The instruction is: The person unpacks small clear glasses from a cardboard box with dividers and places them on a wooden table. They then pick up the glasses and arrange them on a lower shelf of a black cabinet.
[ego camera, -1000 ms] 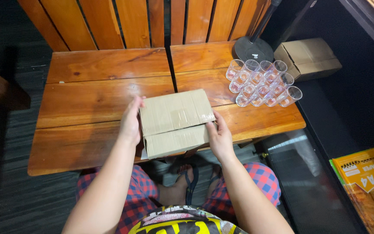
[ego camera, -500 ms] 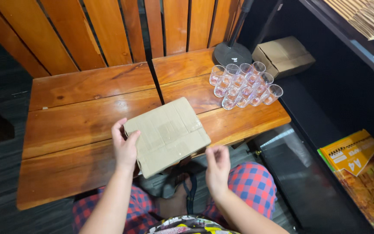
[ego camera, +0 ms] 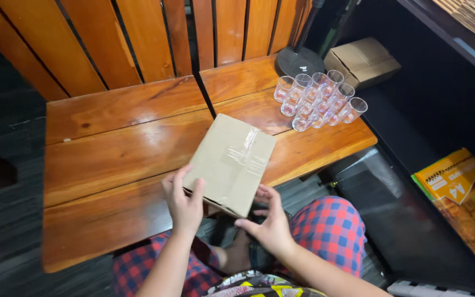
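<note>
A flat brown cardboard box (ego camera: 231, 161), taped shut with clear tape, is tilted over the front edge of the wooden table (ego camera: 111, 159). My left hand (ego camera: 182, 203) grips its near left corner, thumb on top. My right hand (ego camera: 270, 223) is under its near right corner, palm up and fingers spread, touching or just below the box.
Several clear plastic cups (ego camera: 317, 99) stand clustered at the table's far right. Behind them are a round black stand base (ego camera: 295, 59) and a second cardboard box (ego camera: 361, 61). A yellow paper package (ego camera: 454, 179) lies on the dark floor at right. Wooden slats back the table.
The box has turned and its near edge lifted off the table toward me. My right hand came off the box's right side and moved beneath its near corner. The camera view shifted.
</note>
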